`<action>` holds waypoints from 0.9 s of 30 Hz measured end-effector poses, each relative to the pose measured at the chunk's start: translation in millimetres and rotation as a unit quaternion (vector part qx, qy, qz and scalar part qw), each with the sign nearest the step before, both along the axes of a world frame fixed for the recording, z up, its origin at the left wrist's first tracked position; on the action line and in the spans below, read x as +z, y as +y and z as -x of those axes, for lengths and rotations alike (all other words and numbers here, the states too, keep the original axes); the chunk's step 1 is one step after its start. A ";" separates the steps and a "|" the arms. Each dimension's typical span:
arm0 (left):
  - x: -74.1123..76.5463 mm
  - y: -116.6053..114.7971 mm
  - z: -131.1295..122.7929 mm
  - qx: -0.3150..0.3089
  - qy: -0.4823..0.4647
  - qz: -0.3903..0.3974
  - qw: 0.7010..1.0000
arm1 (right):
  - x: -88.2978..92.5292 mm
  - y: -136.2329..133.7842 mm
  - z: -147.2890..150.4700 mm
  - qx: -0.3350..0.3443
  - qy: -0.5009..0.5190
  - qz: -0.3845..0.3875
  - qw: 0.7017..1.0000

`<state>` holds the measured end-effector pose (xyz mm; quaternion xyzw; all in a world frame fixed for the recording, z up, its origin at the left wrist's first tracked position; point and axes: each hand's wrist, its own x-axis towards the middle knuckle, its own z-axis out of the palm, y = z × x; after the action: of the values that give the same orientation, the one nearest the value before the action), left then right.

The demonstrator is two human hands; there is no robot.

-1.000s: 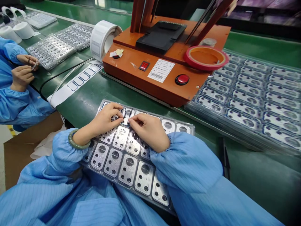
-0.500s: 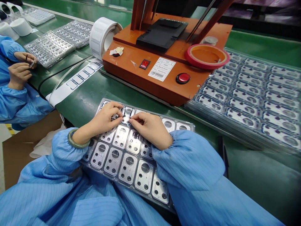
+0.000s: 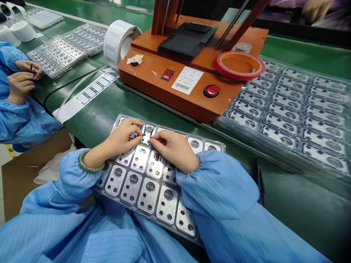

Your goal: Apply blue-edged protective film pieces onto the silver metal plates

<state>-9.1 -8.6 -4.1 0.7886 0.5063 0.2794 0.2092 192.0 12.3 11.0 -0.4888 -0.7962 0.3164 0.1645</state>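
Note:
A clear plastic tray (image 3: 161,220) of silvery metal plates, each with a round recess and small dark holes, lies tilted in front of me and reaches over the bench edge. At its far row, my left hand (image 3: 124,136) and my right hand (image 3: 175,149) face each other with fingertips pinched. Between them a thin dark frame-shaped gasket (image 3: 144,130) lies along the edges of one metal plate (image 3: 148,132). Both hands' fingertips are at its lower corners; the exact grip is partly hidden. Plates behind the hands are covered.
Beyond the tray stands an orange press machine (image 3: 164,87) with a red tape roll (image 3: 240,75) on it. A label roll (image 3: 116,44) trails a strip of frame-shaped stickers (image 3: 91,91). Stacked trays (image 3: 285,113) stand right. A co-worker's hands (image 3: 22,84) are left, another person's hand (image 3: 316,9) top right.
The view has shifted slightly. My hands stay at the same plate with almost no movement. Another person's hand has come into view at the top right.

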 end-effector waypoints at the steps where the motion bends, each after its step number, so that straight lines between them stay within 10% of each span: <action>1: 0.2 0.0 0.1 -0.001 0.000 0.001 1.000 | -0.6 -0.3 0.3 0.001 0.000 -0.007 1.000; 27: 3.9 -0.3 0.1 -0.022 0.013 -0.004 1.000 | -2.8 -2.3 2.3 -0.015 -0.017 -0.022 0.999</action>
<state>-9.2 -8.9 -0.2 0.8039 0.4905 0.2666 0.2050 189.7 10.0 8.2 -0.5020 -0.7985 0.2877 0.1660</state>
